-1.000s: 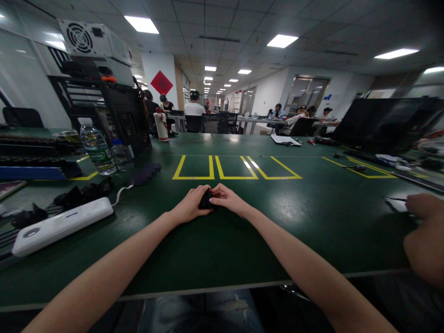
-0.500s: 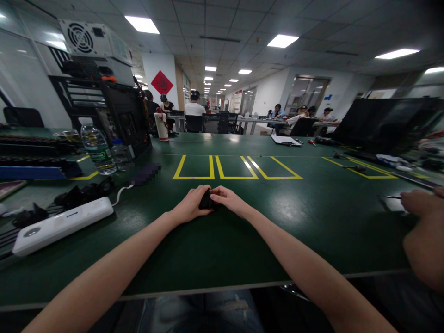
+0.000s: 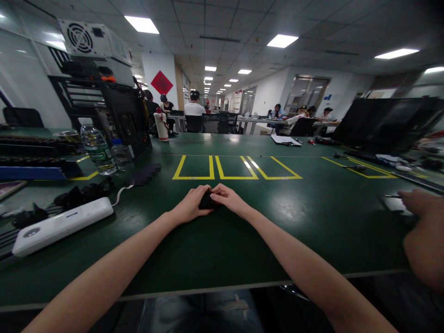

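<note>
Black object [image 3: 205, 202]: small, between the two hands, midway between the near and far edges of the tabletop [image 3: 222, 259]; mostly covered by fingers, so its exact shape, and whether it rests on the surface, cannot be told.
Left hand [image 3: 189, 205]: grasping the black object from its left, fingers over the far side, thumb along the near side.
Right hand [image 3: 227, 199]: thumb and fingers bent together at the object's right side, touching it; whether they pinch a part of it cannot be told.
Yellow tape [image 3: 193, 178]: outlines just beyond both hands, toward the far edge.
White power strip [image 3: 65, 225]: well to the left of the hands, slanting toward the tabletop's near left corner.
Water bottle [image 3: 97, 150]: upright on the left side, beyond the strip, beside the black computer case [image 3: 126, 118].
Clipboard [image 3: 286, 140]: by the far edge, right of centre.
Co-worker's hand [image 3: 421, 203]: over the right side, holding something thin.
</note>
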{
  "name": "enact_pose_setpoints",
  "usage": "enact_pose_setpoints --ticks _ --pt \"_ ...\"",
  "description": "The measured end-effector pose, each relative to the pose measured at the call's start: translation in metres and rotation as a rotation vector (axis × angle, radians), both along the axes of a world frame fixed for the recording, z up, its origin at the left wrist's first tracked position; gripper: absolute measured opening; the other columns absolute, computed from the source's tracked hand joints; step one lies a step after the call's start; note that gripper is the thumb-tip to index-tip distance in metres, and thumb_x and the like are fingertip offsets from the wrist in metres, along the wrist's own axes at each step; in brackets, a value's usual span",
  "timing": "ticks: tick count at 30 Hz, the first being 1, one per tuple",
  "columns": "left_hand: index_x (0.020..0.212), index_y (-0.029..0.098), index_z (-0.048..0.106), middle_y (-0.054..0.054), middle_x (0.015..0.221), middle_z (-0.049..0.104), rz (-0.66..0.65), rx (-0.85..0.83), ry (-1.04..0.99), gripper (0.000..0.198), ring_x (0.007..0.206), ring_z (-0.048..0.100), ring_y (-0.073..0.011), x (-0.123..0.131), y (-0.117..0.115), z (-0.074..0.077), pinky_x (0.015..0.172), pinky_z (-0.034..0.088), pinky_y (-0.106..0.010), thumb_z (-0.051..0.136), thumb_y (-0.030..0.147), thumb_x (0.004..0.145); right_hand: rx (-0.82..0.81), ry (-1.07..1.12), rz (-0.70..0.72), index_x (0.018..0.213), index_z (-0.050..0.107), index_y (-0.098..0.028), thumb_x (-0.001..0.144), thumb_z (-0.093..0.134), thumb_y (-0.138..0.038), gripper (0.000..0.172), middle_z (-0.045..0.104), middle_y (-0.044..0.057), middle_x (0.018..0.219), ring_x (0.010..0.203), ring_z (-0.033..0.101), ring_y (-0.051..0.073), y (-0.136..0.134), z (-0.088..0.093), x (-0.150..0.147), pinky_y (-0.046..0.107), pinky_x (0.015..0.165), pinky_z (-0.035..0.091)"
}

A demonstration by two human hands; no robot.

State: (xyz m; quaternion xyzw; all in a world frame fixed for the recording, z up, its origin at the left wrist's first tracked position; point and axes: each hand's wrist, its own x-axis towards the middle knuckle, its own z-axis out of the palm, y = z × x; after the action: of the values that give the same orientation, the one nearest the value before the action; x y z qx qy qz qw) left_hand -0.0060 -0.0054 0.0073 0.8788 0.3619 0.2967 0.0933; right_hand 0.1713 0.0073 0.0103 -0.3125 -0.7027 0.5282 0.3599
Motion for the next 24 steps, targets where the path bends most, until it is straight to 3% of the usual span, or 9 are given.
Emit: enact_pose_setpoints --ticks 6,15,20,24 --pt "0.114 0.022 0.033 -0.007 0.109 0.046 0.007 -0.016 -0.009 0.057 0.097 0.047 -0.0232 0.0003 0.0000 0.0000 0.085 0.038 -0.040 0.063 0.027 0.065 -0.008 -0.073 -0.049 0.097 0.049 -0.018 0.070 0.057 -0.036 0.033 0.053 0.004 0.098 0.093 0.050 0.017 0.0044 -0.0041 0.0015 0.038 0.085 0.040" --pt "0.114 0.022 0.033 -0.007 0.107 0.047 0.008 -0.018 0.006 0.056 0.096 0.048 -0.0233 -0.0003 -0.0007 0.0006 0.085 0.038 -0.041 0.062 0.027 0.066 -0.015 0.004 0.079 0.089 0.047 -0.019 0.064 0.064 -0.025 0.031 0.053 0.001 0.095 0.089 0.053 0.015 -0.0042 0.0056 0.0036 0.036 0.084 0.041" --pt "0.116 0.021 0.032 -0.007 0.109 0.046 0.016 -0.004 -0.002 0.061 0.098 0.047 -0.0238 0.0005 0.0007 -0.0019 0.086 0.037 -0.041 0.064 0.027 0.065 -0.004 0.027 0.034 0.085 0.048 -0.019 0.072 0.056 -0.031 0.020 0.055 0.000 0.086 0.085 0.053 0.014 -0.0022 0.0025 0.0004 0.034 0.081 0.042" --pt "0.115 0.022 0.033 -0.007 0.109 0.046 0.016 -0.022 -0.013 0.059 0.098 0.047 -0.0240 0.0006 0.0003 -0.0015 0.085 0.037 -0.042 0.064 0.027 0.065 0.021 -0.009 -0.014 0.088 0.049 -0.019 0.070 0.057 -0.033 0.024 0.054 0.001 0.089 0.087 0.052 0.015 0.0010 -0.0010 -0.0006 0.034 0.080 0.042"
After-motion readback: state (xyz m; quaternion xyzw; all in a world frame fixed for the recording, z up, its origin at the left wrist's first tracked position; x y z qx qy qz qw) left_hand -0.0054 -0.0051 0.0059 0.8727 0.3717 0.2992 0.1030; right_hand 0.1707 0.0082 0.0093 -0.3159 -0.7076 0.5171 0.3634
